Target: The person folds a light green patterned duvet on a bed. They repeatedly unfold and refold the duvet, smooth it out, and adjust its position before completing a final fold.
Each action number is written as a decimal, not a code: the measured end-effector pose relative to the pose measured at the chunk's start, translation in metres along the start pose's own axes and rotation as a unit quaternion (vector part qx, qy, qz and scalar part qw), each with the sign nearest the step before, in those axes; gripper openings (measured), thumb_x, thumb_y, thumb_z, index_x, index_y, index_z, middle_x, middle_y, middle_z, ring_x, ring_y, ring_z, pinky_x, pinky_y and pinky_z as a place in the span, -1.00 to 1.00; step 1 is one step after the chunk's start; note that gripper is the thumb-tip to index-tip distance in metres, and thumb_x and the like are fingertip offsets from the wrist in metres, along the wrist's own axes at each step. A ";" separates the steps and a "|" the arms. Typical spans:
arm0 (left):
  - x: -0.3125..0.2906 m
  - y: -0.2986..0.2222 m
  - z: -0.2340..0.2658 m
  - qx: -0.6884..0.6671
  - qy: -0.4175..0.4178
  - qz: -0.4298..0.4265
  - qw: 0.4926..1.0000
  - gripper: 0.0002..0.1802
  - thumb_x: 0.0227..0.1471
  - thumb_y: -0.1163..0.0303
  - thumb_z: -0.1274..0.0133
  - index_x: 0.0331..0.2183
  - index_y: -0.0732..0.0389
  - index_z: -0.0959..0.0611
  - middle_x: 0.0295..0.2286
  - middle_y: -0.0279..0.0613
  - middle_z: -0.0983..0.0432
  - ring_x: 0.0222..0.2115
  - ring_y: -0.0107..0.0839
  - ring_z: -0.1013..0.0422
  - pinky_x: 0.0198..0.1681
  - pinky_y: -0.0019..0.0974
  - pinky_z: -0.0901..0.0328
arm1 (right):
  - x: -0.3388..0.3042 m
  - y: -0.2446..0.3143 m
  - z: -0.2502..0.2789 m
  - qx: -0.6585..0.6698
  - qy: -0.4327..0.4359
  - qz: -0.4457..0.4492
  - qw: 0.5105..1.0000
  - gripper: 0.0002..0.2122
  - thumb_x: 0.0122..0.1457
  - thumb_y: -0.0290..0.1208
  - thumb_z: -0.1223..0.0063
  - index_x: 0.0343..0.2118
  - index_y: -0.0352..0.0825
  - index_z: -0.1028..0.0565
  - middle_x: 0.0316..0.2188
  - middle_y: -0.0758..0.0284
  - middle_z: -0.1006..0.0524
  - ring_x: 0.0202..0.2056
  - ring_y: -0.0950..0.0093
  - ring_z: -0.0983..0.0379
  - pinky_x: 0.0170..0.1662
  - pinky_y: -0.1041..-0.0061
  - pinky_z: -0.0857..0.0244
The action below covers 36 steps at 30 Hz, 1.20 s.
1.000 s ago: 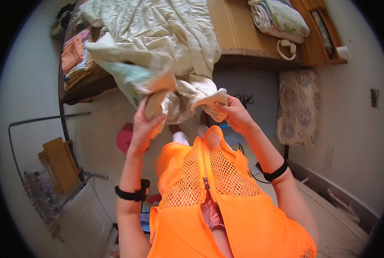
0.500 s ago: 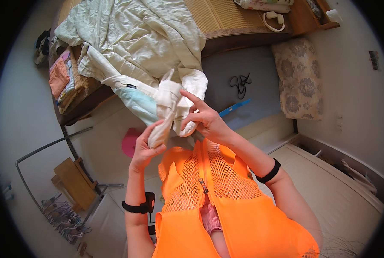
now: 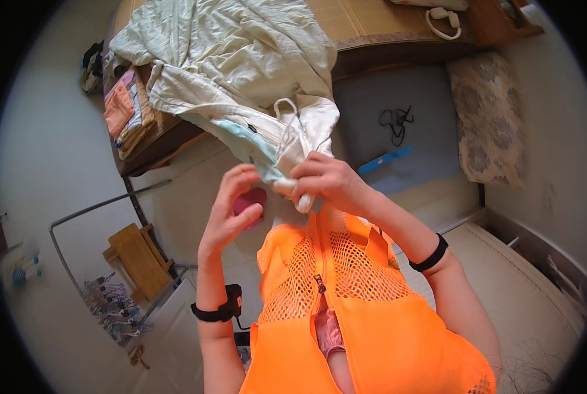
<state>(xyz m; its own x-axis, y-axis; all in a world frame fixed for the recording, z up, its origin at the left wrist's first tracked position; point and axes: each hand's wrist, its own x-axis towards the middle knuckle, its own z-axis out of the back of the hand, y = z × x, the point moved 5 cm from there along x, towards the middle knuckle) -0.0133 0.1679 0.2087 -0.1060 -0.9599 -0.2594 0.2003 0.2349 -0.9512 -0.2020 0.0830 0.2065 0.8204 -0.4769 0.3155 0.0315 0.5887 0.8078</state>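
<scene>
A large, wrinkled pale green bed cover [image 3: 241,59] spreads over the bed and hangs off its edge toward me. Its near end narrows into bunched white and light blue cloth, with a small dark label and a thin white loop standing up from it. My right hand [image 3: 329,180] is closed around this bunched end, just above my lap. Left of it, my left hand [image 3: 231,207] is open, thumb apart from the curved fingers, its fingertips close beside the light blue part. Whether those fingertips touch the cloth, I cannot tell.
Folded cloths [image 3: 126,111] lie at the bed's left corner. White headphones [image 3: 443,23] rest on the woven mat. A black cord [image 3: 396,125] and a blue strip [image 3: 385,159] lie on the grey surface beside a patterned cushion [image 3: 487,118]. A metal rail [image 3: 109,207] and wooden stool [image 3: 139,259] stand left.
My left hand has let go of the white cloth and opened. My right hand has closed on the bunched end. The view has shifted, so the scene sits farther right.
</scene>
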 end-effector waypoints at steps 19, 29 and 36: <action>0.050 0.024 -0.038 -0.210 0.090 0.064 0.972 -0.39 -0.22 0.51 -0.28 -0.04 0.32 -0.47 -0.21 -0.27 -0.50 -0.24 -0.58 -0.43 -0.13 -0.42 -0.35 | -0.044 0.017 -0.018 -0.083 -0.318 -0.365 0.871 -0.73 -0.03 -0.42 -0.21 -0.29 -0.29 -0.38 -0.36 0.34 -0.41 -0.37 0.52 -0.35 -0.35 0.55 -0.27; 0.030 0.027 -0.040 -0.028 0.061 -0.077 0.995 -0.56 -0.29 0.39 -0.27 -0.31 0.29 -0.46 -0.43 -0.11 -0.42 -0.39 -0.25 -0.41 -0.26 -0.27 -0.33 | -0.029 -0.006 -0.065 0.177 -0.267 -0.431 0.843 -0.54 0.21 0.04 0.00 -0.25 -0.38 -0.46 -0.37 0.39 -0.51 -0.36 0.68 -0.37 -0.32 0.62 -0.29; 0.026 0.036 -0.024 -0.083 0.162 -0.087 0.979 -0.66 -0.05 0.39 -0.23 -0.25 0.30 -0.49 -0.44 -0.31 -0.41 -0.43 -0.58 -0.33 -0.37 -0.43 -0.29 | -0.052 -0.011 -0.076 0.322 -0.354 -0.394 0.785 -0.78 0.27 -0.44 0.06 -0.08 -0.41 -0.47 -0.29 0.43 -0.54 -0.29 0.69 -0.41 -0.18 0.63 -0.34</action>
<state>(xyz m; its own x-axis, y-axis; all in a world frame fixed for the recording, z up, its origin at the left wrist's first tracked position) -0.0327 0.1550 0.1637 -0.4338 -0.8949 -0.1048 -0.0059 0.1192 -0.9929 -0.2014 0.1509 0.1434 0.1612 -0.9044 -0.3950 -0.1113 -0.4144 0.9033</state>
